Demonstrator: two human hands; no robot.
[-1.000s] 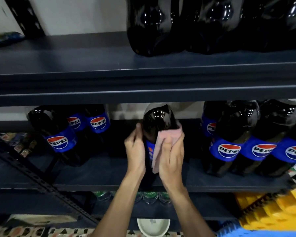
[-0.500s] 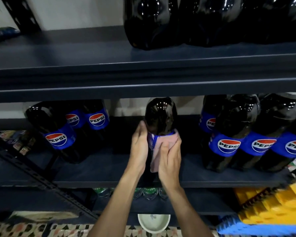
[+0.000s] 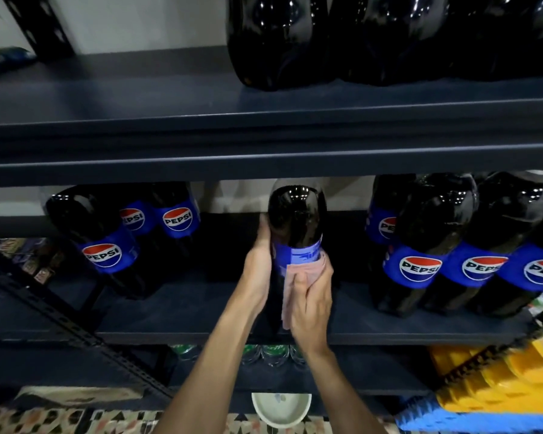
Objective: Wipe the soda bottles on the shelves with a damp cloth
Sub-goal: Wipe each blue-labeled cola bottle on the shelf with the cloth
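Head view: right hand [image 3: 311, 303] fingers [image 3: 322, 277] press cloth [image 3: 298, 272] against bottle [image 3: 297, 220].

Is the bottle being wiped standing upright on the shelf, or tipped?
Roughly upright: the bottle stands base-down on the middle shelf. Any slight lean cannot be told through the wide-angle view.

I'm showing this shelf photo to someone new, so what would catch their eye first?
Dead centre on the middle shelf, the left hand steadies a dark plastic Pepsi bottle with a blue label while the right hand presses a pink cloth against it. Rows of matching blue-labelled bottles flank it, and bright yellow packages glow at lower right.
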